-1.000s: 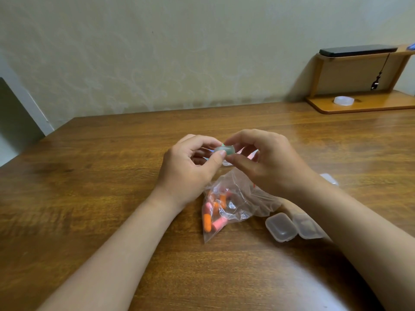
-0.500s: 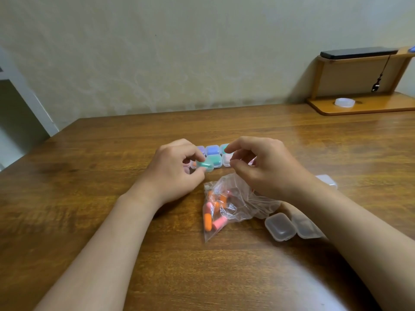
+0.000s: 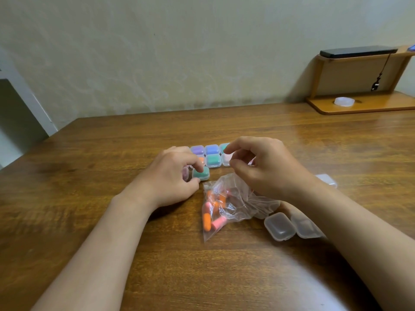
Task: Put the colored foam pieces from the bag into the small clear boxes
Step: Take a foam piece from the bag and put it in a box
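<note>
Left grip (image 3: 167, 178) pinches the teal-filled box (image 3: 201, 173) on the desk (image 3: 89, 153). Right grip (image 3: 267, 171), loosely curled and empty, hovers over the bag (image 3: 243, 206) at its far end. The orange and pink foam pieces (image 3: 207, 218) bunch at its near-left corner, toward the person.

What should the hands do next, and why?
Probably the left hand should let go of the green-filled box: it sits on the table beside the other filled boxes, looking done. The bag holds more foam pieces, and empty boxes wait beside it.
</note>
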Available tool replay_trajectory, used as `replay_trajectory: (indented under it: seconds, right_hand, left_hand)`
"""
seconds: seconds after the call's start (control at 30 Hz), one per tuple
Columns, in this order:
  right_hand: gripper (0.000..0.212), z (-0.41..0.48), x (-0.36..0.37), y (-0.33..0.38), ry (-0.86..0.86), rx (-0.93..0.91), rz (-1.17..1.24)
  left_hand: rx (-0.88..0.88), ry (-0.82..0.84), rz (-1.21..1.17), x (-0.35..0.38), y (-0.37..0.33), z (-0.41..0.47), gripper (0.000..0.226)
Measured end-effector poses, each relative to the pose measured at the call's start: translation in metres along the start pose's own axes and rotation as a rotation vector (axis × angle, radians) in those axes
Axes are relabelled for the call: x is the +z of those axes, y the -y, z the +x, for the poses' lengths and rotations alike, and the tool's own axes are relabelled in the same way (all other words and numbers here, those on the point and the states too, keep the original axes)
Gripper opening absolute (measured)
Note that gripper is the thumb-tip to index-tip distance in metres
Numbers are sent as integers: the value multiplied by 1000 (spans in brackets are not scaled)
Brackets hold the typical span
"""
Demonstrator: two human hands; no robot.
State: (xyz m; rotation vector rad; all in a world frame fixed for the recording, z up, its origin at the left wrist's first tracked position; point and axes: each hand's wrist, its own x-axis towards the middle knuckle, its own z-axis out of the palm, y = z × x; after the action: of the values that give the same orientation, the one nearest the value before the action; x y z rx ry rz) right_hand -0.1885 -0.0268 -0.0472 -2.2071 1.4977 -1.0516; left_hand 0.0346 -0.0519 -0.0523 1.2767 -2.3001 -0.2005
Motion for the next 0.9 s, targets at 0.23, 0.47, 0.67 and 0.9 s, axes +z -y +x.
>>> replay_trajectory:
  seconds: [0.23,0.47,0.67,0.9]
  right_hand:
    - [24,-1,-1,2,9,3,-7]
    - [23,-1,-1,2,6,-1,-4]
    - [24,-1,-2,3,23,6,-8]
    - [23,-1,-3,3,15,6,-14]
  left_hand:
    - [-30,18,20,-1,-3,0,13]
    - [-33,9,48,-2,-4,0,11]
    - [-52,32,57,-4,-6,0,13]
    - [-30,6,56,-3,-8,-1,11]
